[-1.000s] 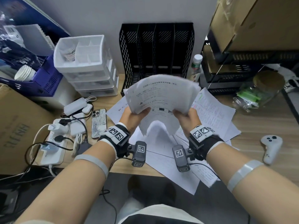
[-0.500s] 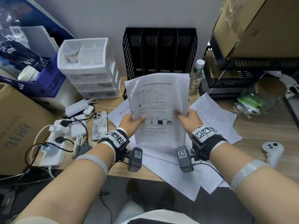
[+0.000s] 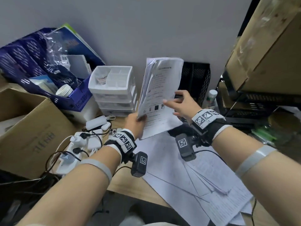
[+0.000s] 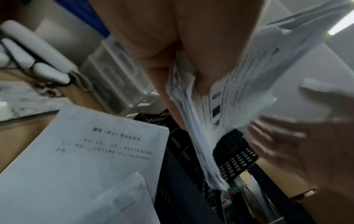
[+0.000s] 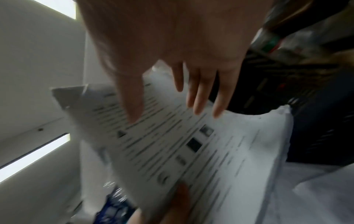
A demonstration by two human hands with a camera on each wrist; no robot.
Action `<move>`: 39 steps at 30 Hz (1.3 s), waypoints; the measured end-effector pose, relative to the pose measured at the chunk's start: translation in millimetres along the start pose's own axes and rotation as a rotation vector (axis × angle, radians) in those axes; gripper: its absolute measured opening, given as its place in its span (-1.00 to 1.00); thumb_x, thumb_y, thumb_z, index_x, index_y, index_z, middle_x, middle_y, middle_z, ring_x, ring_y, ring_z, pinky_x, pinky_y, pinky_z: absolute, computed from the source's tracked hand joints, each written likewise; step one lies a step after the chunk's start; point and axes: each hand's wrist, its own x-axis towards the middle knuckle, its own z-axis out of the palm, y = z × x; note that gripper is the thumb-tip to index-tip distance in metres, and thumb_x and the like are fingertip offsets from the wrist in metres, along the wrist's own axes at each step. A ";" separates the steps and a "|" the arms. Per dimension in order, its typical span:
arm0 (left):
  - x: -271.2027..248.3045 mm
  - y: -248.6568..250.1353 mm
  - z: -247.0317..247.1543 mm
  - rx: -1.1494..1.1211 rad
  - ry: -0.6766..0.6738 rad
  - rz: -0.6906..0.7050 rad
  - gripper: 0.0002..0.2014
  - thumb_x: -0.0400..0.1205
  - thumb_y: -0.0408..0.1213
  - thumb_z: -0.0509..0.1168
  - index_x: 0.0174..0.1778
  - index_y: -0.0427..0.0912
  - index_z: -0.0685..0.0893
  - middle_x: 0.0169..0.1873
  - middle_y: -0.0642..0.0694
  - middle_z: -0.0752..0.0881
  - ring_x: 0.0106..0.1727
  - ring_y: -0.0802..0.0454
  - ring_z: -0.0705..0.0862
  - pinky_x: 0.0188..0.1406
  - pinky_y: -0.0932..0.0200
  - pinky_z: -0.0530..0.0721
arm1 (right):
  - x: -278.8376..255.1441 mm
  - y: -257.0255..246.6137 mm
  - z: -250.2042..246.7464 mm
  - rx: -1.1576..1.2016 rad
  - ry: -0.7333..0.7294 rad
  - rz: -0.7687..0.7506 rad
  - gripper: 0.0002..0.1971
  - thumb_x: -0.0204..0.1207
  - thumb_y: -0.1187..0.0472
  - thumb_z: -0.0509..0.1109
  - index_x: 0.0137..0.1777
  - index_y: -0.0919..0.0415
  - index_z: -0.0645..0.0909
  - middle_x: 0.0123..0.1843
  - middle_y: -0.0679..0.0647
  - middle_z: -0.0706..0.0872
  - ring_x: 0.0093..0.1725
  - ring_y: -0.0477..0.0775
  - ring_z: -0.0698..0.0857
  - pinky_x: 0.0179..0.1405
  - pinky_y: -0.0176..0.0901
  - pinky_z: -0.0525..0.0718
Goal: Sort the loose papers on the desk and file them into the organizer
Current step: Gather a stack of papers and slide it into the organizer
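My left hand [image 3: 138,123] pinches the lower left corner of a stack of printed papers [image 3: 161,95], thumb on top, and holds it raised and tilted up in front of the black mesh organizer [image 3: 196,80] at the wall. The left wrist view shows the same stack of papers [image 4: 229,98] fanned at its edge above the organizer [image 4: 235,159]. My right hand [image 3: 175,104] is open with its fingers [image 5: 199,97] spread beside the stack's right edge, gripping nothing. More loose papers [image 3: 187,176] lie spread on the wooden desk below both wrists.
A white drawer unit [image 3: 112,88] stands left of the organizer, with a blue basket [image 3: 48,70] behind it. A cardboard box [image 3: 24,132], a power strip with chargers [image 3: 73,149] and a phone [image 3: 114,131] fill the left. A bottle [image 3: 211,97] and black shelves with a box [image 3: 268,46] stand right.
The stack has risen and tipped up toward the organizer. My right hand has let go of it and opened; the left hand alone holds it. The head view has swung left.
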 end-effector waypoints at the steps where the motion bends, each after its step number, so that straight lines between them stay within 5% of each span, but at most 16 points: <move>1: 1.6 4.6 -2.9 0.083 0.038 0.011 -0.78 0.75 -0.22 0.23 -0.14 -0.20 0.69 -0.26 -0.25 0.71 -0.23 -0.17 0.64 -0.27 0.13 0.51 | 0.1 -14.3 7.0 0.032 -0.128 -0.007 0.10 0.12 -0.26 0.65 0.62 -0.04 0.16 0.36 0.11 0.60 0.28 0.04 0.64 0.18 0.09 0.73; 3: 5.0 9.4 -7.0 0.238 0.095 0.046 -0.78 0.76 -0.21 0.17 0.08 -0.08 0.74 -0.15 -0.26 0.75 -0.12 -0.26 0.68 -0.20 0.09 0.50 | 5.4 -43.1 20.2 0.064 -0.229 -0.032 0.23 0.03 -0.32 0.67 0.64 -0.14 0.03 0.48 0.07 0.52 0.37 0.11 0.61 0.18 0.26 0.72; 5: 10.4 10.2 -9.9 0.289 0.152 0.124 -0.70 0.74 -0.25 0.15 0.26 0.11 0.72 -0.10 -0.23 0.77 -0.08 -0.29 0.69 -0.18 0.08 0.53 | 17.3 -68.9 30.2 0.132 -0.192 0.014 0.13 0.10 -0.26 0.68 0.60 0.03 0.17 0.45 0.12 0.56 0.34 0.17 0.65 0.14 0.27 0.75; 8: 29.2 4.5 -13.2 0.321 0.197 0.210 -0.51 0.68 -0.39 0.17 0.44 0.22 0.62 -0.04 -0.35 0.81 -0.02 -0.41 0.74 -0.08 -0.06 0.70 | 45.3 -90.6 36.4 0.200 -0.082 0.078 -0.46 0.40 0.21 0.51 0.33 0.38 0.47 0.20 0.27 0.69 0.21 0.31 0.74 0.03 0.23 0.81; 10: 48.1 -2.0 -14.1 0.306 0.116 0.209 -0.38 0.64 -0.41 0.22 0.57 0.27 0.47 0.12 -0.30 0.80 0.09 -0.38 0.75 0.08 -0.12 0.75 | 65.0 -96.6 38.3 0.097 -0.015 0.099 -0.65 0.45 0.34 0.38 0.24 0.39 0.55 0.19 0.32 0.70 0.19 0.34 0.75 0.02 0.19 0.82; 13: 72.2 -12.6 -13.0 0.258 -0.063 0.176 -0.08 0.55 -0.45 0.28 0.72 0.31 0.05 0.57 -0.12 0.52 0.49 -0.23 0.57 0.45 -0.17 0.60 | 84.2 -104.8 40.5 0.047 -0.025 0.129 -0.65 0.52 0.36 0.35 0.32 0.35 0.56 0.13 0.27 0.67 0.14 0.29 0.76 0.11 0.20 0.79; 16: 91.2 -23.0 -9.5 0.212 -0.186 0.119 0.05 0.50 -0.58 0.27 0.75 0.20 -0.16 0.70 -0.15 0.22 0.68 -0.23 0.31 0.66 -0.18 0.37 | 98.3 -106.1 45.5 0.029 -0.018 0.153 -0.63 0.54 0.40 0.34 0.35 0.39 0.54 0.11 0.22 0.68 0.04 0.21 0.73 0.16 0.24 0.76; 22: 119.2 -36.6 -1.2 0.185 -0.273 0.140 0.05 0.53 -0.50 0.31 0.78 0.00 -0.24 0.73 -0.17 0.02 0.74 -0.26 0.17 0.73 -0.16 0.21 | 120.5 -103.4 56.8 0.135 0.080 0.203 -0.41 0.34 0.38 0.43 0.41 0.38 0.43 0.28 0.29 0.68 0.18 0.31 0.73 -0.01 0.28 0.79; 26: 119.6 -41.4 6.0 0.126 -0.294 0.171 0.07 0.53 -0.36 0.36 0.77 0.01 -0.28 0.74 -0.17 -0.09 0.76 -0.22 0.10 0.72 -0.04 0.10 | 122.3 -105.3 54.6 0.109 0.159 0.174 -0.55 0.40 0.45 0.32 0.33 0.34 0.50 0.16 0.25 0.73 0.06 0.26 0.76 0.08 0.30 0.77; 30: 119.7 -45.1 11.3 0.050 -0.285 0.178 0.12 0.48 -0.35 0.39 0.76 0.10 -0.27 0.77 -0.14 -0.13 0.79 -0.16 0.02 0.62 0.14 -0.03 | 121.3 -100.7 47.9 0.130 0.164 0.159 -0.65 0.48 0.49 0.31 0.27 0.35 0.49 0.02 0.21 0.69 -0.09 0.16 0.75 -0.13 0.16 0.79; 35: 100.2 -41.9 13.3 0.036 -0.292 0.193 0.13 0.48 -0.36 0.40 0.75 0.15 -0.29 0.78 -0.05 -0.17 0.80 -0.02 -0.05 0.57 0.21 -0.07 | 102.8 -99.2 39.7 0.128 0.180 0.118 -0.78 0.45 0.47 0.35 0.06 0.28 0.51 -0.07 0.16 0.68 0.01 0.22 0.72 0.14 0.26 0.75; 39: 80.0 -37.8 23.1 0.010 -0.285 0.209 0.16 0.44 -0.33 0.41 0.73 0.22 -0.30 0.78 -0.02 -0.08 0.79 -0.07 0.03 0.74 -0.06 0.13 | 81.9 -96.0 30.5 0.121 0.152 0.104 -0.47 0.27 0.38 0.37 0.30 0.39 0.52 0.05 0.24 0.71 -0.01 0.26 0.76 -0.02 0.23 0.80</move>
